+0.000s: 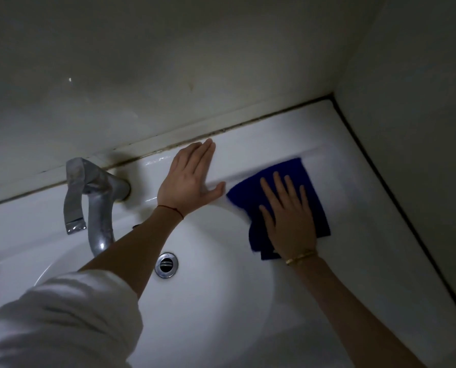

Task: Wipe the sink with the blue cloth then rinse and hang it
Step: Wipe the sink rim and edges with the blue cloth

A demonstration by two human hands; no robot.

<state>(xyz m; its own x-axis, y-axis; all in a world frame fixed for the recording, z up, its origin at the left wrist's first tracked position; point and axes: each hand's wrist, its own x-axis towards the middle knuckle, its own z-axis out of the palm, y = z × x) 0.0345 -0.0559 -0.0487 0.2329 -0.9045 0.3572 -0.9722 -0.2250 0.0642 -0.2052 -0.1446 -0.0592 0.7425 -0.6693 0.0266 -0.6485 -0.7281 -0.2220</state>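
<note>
While the right hand (287, 216) lies flat with fingers spread on the blue cloth (309, 187), it presses the cloth onto the white sink (221, 301) ledge at center right of the frame, just right of the basin's rim. Cloth's upper edge is blurred and reaches the raised back step of the ledge; its lower left edge hangs slightly over the basin rim. Left hand (189, 179) is open, fingers straight and together, palm down on the back ledge at frame center, thumb tip close to the cloth's left corner, not clearly touching. Fingertips nearly reach the dark grimy seam where ledge meets wall (168, 62). Faucet (96, 197) stands left of the left hand, spout over the basin. Drain (166, 264) sits below center. Bare ledge continues right of the cloth to the side wall (420, 128) corner. White sleeve (62, 320) fills lower left; bracelet (301, 257) on right wrist.
</note>
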